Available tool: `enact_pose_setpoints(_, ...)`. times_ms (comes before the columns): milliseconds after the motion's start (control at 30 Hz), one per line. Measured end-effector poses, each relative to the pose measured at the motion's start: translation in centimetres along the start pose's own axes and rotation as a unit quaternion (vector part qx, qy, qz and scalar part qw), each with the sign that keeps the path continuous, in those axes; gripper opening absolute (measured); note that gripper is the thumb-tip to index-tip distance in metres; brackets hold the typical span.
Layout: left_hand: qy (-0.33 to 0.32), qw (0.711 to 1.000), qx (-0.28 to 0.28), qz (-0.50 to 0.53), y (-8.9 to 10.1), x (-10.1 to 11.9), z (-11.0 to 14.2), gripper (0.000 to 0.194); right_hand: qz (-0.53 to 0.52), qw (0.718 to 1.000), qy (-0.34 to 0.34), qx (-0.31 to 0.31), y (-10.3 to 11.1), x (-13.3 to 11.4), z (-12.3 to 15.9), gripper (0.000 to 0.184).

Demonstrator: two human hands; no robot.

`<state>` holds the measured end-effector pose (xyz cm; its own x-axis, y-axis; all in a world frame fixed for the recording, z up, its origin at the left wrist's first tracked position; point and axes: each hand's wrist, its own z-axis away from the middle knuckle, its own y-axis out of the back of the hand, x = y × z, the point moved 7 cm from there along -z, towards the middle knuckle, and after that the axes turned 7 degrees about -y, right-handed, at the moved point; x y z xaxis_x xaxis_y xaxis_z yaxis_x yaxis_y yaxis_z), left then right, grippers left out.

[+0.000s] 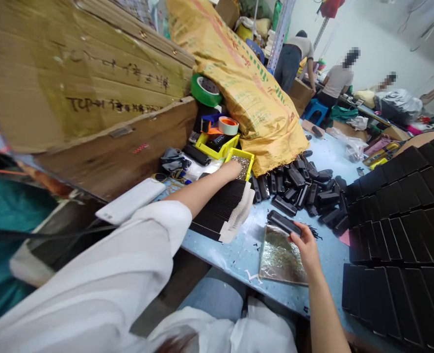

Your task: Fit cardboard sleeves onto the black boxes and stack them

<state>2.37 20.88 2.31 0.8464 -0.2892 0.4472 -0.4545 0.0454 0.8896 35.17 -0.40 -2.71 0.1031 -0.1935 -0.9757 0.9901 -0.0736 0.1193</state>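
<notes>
My right hand (307,245) grips one end of a long black plastic case (283,223), fingers and thumb pinching it over a shiny, tape-covered flat pad (281,257). My left hand (232,169) reaches into a small yellow bin (252,166) of tiny metal parts (243,162). Its fingertips dip out of sight, so whether they hold anything is hidden. Below that forearm lies a black ribbed stack with white strip edges (217,211). A heap of similar black cases (301,184) spreads beyond the pad.
Stacked black boxes (393,235) line the right side. A yellow woven sack (253,93) slopes down behind the bins. Cardboard (91,73) rises at left, near green tape (205,90) and a white phone-like slab (130,200). Several people are farther back.
</notes>
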Motion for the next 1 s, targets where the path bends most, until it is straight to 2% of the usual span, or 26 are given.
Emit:
enact_pose_setpoints(100,0.035,0.998,-0.042,-0.012,-1.5,-1.2,-0.9,0.028,0.022,0.996,-0.056,0.072,4.5,2.8,4.2,0.044)
enact_pose_setpoints(167,0.041,0.998,-0.048,-0.014,-1.5,-1.9,-0.7,0.023,0.089,0.989,-0.077,0.088,6.0,3.9,5.8,0.044)
enact_pose_setpoints(300,0.033,0.999,-0.024,0.006,-0.2,-2.4,-0.5,0.019,0.277,0.956,-0.081,0.060,6.0,4.2,6.9,0.046)
enact_pose_setpoints(367,0.029,0.999,0.003,0.020,1.1,-1.4,0.0,0.023,0.350,0.934,-0.050,0.044,5.5,3.4,7.1,0.046)
enact_pose_setpoints(433,0.030,0.992,0.074,0.100,2.7,0.6,1.7,0.028,0.406,0.913,-0.012,0.027,5.0,2.9,7.5,0.048)
enact_pose_setpoints(467,0.032,0.977,0.121,0.171,3.3,1.9,3.3,0.030,0.424,0.906,0.006,0.023,4.9,2.7,7.7,0.047)
enact_pose_setpoints(500,0.039,0.947,0.170,0.268,3.5,3.3,5.4,0.030,0.431,0.902,0.025,0.023,4.9,2.6,8.0,0.047)
enact_pose_setpoints(533,0.035,0.912,0.192,0.362,3.0,4.9,7.8,0.028,0.427,0.902,0.049,0.030,5.0,2.5,8.2,0.045)
enact_pose_setpoints(567,0.043,0.879,0.189,0.435,1.7,6.6,10.3,0.026,0.412,0.906,0.080,0.050,5.3,2.2,8.5,0.042)
enact_pose_setpoints(633,0.077,0.815,0.101,0.566,-3.1,10.2,15.2,0.024,0.343,0.920,0.149,0.119,5.9,0.9,9.0,0.031)
enact_pose_setpoints(667,0.102,0.773,0.054,0.623,-5.8,11.8,17.6,0.025,0.284,0.929,0.179,0.156,6.1,0.1,9.2,0.026)
enact_pose_setpoints(700,0.139,0.728,0.035,0.671,-8.2,13.0,19.6,0.027,0.203,0.940,0.199,0.189,6.2,-0.8,9.3,0.023)
enact_pose_setpoints(767,0.201,0.651,-0.003,0.731,-12.1,14.9,22.5,0.030,-0.004,0.959,0.195,0.203,5.4,-2.2,8.8,0.023)
enact_pose_setpoints(800,0.224,0.623,-0.014,0.749,-13.3,15.6,23.3,0.031,-0.111,0.959,0.178,0.189,4.4,-2.8,8.3,0.024)
enact_pose_setpoints(867,0.246,0.592,-0.027,0.767,-14.2,16.6,23.8,0.032,-0.263,0.943,0.139,0.148,1.6,-4.1,7.2,0.024)
enact_pose_setpoints(900,0.248,0.587,-0.027,0.770,-14.1,16.9,23.7,0.031,-0.296,0.938,0.125,0.130,0.2,-4.8,6.7,0.023)
enact_pose_setpoints(1000,0.231,0.600,-0.008,0.766,-12.6,17.3,23.1,0.029,-0.313,0.936,0.112,0.118,-2.8,-6.3,6.0,0.014)
